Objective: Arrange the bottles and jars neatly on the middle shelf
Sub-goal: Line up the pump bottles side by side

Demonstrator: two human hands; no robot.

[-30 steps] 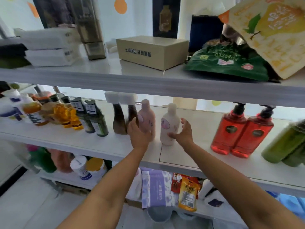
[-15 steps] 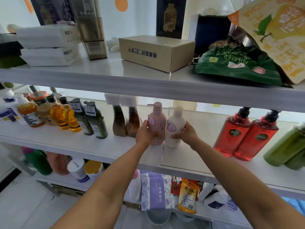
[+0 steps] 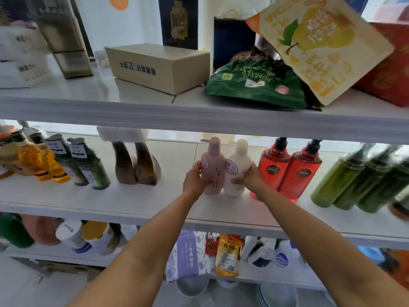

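Both hands were curled around smooth plastic bottles standing upright on the white middle shelf (image 3: 155, 202). Left hand (image 3: 195, 179) wrapped the lower body of the pink pump bottle (image 3: 212, 167), fingers closed against its rounded side. Right hand (image 3: 249, 178) cupped the cream bottle (image 3: 236, 169) from its right, thumb across the front near the base. These two touched side by side, long axes vertical, caps pointing up, the pink pump's spout turned leftward. Just to the right stood two glossy red pump bottles (image 3: 287, 169) with black heads, and beyond them slanted-looking green bottles (image 3: 345, 180), blurred. Leftward sat two brown tapered bottles (image 3: 135, 165) with white caps, then dark green labelled bottles (image 3: 86, 165) and amber ones (image 3: 42, 162). Farther up, the top shelf carried a matte cardboard box (image 3: 159, 65) and a crinkled green bag (image 3: 254, 85).
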